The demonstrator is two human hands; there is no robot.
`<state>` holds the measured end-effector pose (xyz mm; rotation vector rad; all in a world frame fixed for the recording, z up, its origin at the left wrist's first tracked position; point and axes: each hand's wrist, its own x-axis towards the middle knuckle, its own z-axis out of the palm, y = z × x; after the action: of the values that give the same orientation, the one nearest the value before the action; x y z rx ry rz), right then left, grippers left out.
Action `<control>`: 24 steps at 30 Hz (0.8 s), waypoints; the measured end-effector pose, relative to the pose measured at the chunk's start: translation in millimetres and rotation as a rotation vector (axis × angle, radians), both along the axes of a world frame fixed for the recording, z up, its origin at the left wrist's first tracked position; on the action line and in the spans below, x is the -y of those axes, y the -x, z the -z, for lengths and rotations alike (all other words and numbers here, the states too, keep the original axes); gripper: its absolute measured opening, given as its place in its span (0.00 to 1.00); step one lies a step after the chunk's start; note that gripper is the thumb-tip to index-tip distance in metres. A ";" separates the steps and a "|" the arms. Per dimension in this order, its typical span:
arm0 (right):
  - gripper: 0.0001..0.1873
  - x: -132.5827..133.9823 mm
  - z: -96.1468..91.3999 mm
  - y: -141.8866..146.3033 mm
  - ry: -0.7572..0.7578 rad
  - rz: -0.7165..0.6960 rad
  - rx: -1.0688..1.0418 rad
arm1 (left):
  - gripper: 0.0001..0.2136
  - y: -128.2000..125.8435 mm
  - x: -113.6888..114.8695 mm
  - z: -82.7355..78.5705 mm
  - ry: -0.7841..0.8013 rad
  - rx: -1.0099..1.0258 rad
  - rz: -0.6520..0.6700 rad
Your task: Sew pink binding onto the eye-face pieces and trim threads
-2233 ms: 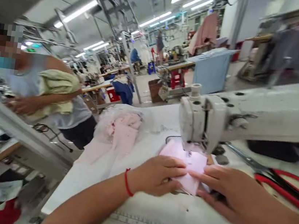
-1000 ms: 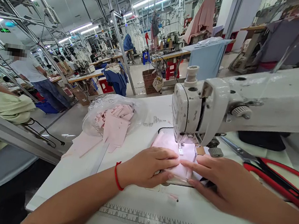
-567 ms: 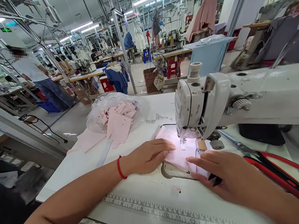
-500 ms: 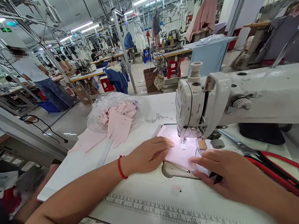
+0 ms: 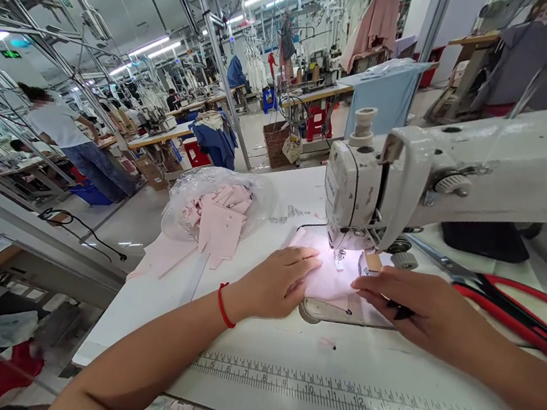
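As it is touched from two sides, pink cloth (image 5: 326, 284) lies below the sewing machine (image 5: 356, 192)

While the left hand (image 5: 274, 282) rests palm down on the cloth, its fingers close together and pointing forward, it seems to stop the piece from turning. The cloth lies on the white table (image 5: 255, 347), partly under the lit metal foot (image 5: 340, 261). From the other side, the right hand (image 5: 415, 298) touches its right part with bent fingers held together, perhaps for steering that edge. Whether they pinch the fabric, I cannot tell from where I stand. Some small black thing (image 5: 402, 312) shows at this hand; I cannot say if it is gripped.

Beyond the right hand lie big scissors (image 5: 488, 294), with their handles on the near side, probably so that they are easy to take. Well to the left, a clear plastic bag (image 5: 174, 219) holds pink pieces (image 5: 222, 225), I suppose so that they do not mix with the one in work.
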<state>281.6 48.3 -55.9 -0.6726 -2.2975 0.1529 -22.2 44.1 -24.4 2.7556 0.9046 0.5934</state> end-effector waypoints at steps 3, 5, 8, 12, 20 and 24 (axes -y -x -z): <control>0.23 -0.5 2.7 0.2 0.035 -0.013 -0.018 | 0.23 -0.1 0.0 -0.5 0.009 -0.002 -0.007; 0.35 -0.2 2.3 -1.9 0.017 0.020 0.047 | 0.23 0.0 -0.3 -0.5 0.016 -0.006 -0.006; 0.48 1.5 -0.7 -5.6 -0.023 0.060 0.165 | 0.23 0.8 -1.5 -0.1 0.030 -0.023 -0.004; 0.48 3.9 -4.3 -6.5 -0.097 0.092 0.254 | 0.24 1.7 -2.6 0.3 0.032 -0.038 -0.002; 0.47 8.1 -6.1 -3.0 -0.195 0.092 0.280 | 0.23 -0.7 -0.9 -2.0 -0.007 -0.020 0.027; 0.50 6.7 -4.3 -4.3 -0.198 0.081 0.282 | 0.24 -1.2 -1.0 -3.2 -0.009 -0.034 0.042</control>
<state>285.9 41.6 -51.7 -0.7191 -2.5048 -0.2190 -21.0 45.1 -21.1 2.7929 0.8513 0.5469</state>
